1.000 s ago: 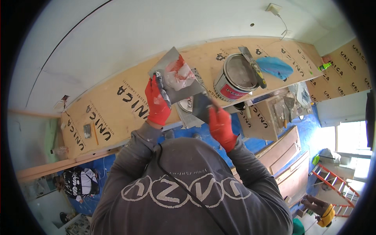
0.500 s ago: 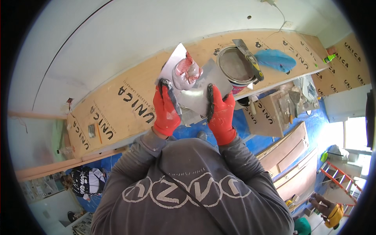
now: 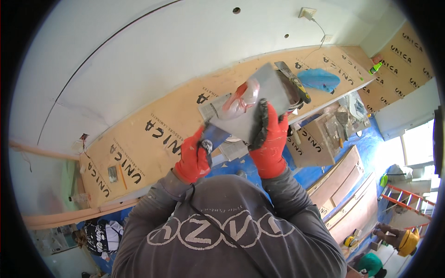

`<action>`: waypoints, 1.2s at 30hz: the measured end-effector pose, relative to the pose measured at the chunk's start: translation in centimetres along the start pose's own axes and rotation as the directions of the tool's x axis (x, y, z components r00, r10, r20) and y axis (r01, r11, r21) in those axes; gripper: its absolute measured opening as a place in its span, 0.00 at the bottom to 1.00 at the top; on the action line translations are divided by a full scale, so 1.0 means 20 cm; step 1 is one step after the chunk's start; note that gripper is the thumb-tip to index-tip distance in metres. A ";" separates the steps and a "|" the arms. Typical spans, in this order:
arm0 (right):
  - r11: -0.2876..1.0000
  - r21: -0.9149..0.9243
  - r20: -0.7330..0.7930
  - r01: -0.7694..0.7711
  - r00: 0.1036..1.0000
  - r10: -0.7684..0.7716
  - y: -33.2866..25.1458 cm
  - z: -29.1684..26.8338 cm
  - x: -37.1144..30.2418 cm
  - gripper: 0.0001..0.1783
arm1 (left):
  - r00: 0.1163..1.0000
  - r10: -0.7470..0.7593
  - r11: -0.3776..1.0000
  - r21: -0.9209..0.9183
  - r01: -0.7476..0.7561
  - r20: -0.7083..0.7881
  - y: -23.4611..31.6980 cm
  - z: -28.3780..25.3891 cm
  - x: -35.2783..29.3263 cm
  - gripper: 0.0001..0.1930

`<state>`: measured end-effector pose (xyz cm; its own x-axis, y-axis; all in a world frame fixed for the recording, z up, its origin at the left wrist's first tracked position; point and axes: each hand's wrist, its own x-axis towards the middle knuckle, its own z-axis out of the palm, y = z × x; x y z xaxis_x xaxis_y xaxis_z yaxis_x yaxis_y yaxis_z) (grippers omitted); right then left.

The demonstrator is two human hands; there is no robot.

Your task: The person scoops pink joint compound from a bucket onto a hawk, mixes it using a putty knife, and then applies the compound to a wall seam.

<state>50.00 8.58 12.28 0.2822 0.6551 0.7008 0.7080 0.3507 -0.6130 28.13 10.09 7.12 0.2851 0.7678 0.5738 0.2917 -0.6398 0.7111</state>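
Note:
My left hand (image 3: pixel 193 156), in a red glove with dark fingers, is closed on a flat filler spreader (image 3: pixel 216 138) that looks bluish at this tilt. My right hand (image 3: pixel 270 141), gloved alike, grips a wide grey filler spreader (image 3: pixel 272 88). A lump of pale pinkish filler (image 3: pixel 238 104) with red streaks lies where the two blades meet; which blade carries it I cannot tell. Behind the right blade stands an open tin (image 3: pixel 295 103), partly hidden, with a broad scraper (image 3: pixel 293 78) lying across its top.
The long bench top (image 3: pixel 139 143) is covered in printed brown board and runs along a white wall (image 3: pixel 139 60). On it lie a blue cloth-like bundle (image 3: pixel 320 80) and a pencil (image 3: pixel 123 177). Blue sheeting (image 3: pixel 361 139) covers the floor. A ladder (image 3: pixel 408 201) and co-workers are at lower right.
The left spreader has tilted and dropped toward me, while the right one has risen and moved across the filler. The tin is now more hidden behind the right blade.

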 end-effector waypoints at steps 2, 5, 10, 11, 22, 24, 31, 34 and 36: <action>0.980 -0.135 -0.029 0.143 0.989 -0.148 -0.07 0.01 0.02 0.23 | 0.993 -0.103 0.985 -0.137 0.109 0.054 -0.09 -0.08 -0.05 0.22; 0.954 -0.038 -0.023 0.296 0.955 -0.297 -0.20 0.05 0.03 0.20 | 0.970 -0.221 0.900 -0.363 0.243 0.099 -0.14 -0.19 -0.09 0.21; 0.782 0.309 0.336 0.542 0.707 -0.622 -0.47 0.21 0.01 0.21 | 0.821 -0.411 -0.111 -0.915 0.387 0.397 -0.26 -0.35 -0.08 0.23; 0.780 0.282 0.451 0.559 0.640 -0.622 -0.50 0.23 -0.01 0.23 | 0.824 -0.422 -0.120 -0.924 0.364 0.379 -0.27 -0.40 -0.09 0.24; 0.883 -0.097 0.680 0.459 0.678 -0.278 -0.61 0.42 -0.14 0.34 | 0.996 -0.088 0.937 -0.339 0.082 0.000 -0.37 -0.72 -0.26 0.41; 0.868 -0.177 0.685 0.464 0.691 -0.230 -0.61 0.42 -0.17 0.30 | 0.980 -0.192 0.894 -0.402 0.197 0.054 -0.43 -0.72 -0.29 0.41; 0.899 -0.373 0.422 0.230 0.905 -0.057 -0.64 0.44 -0.30 0.22 | 0.981 0.001 0.981 0.191 0.037 -0.193 -0.63 -0.62 -0.29 0.30; 0.941 -0.303 0.342 0.149 0.939 -0.038 -0.83 0.62 -0.34 0.21 | 0.976 -0.057 0.998 -0.011 0.056 -0.212 -0.63 -0.55 -0.32 0.28; 0.943 -0.275 0.381 0.186 0.922 -0.070 -0.86 0.75 -0.40 0.20 | 0.965 -0.043 0.973 -0.228 -0.019 -0.260 -0.66 -0.51 -0.35 0.28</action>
<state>25.92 7.36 11.79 -0.0363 0.8342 0.5503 0.8984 0.2684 -0.3476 12.90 13.48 -2.06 0.0251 0.7770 0.6289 0.0700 -0.6290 0.7743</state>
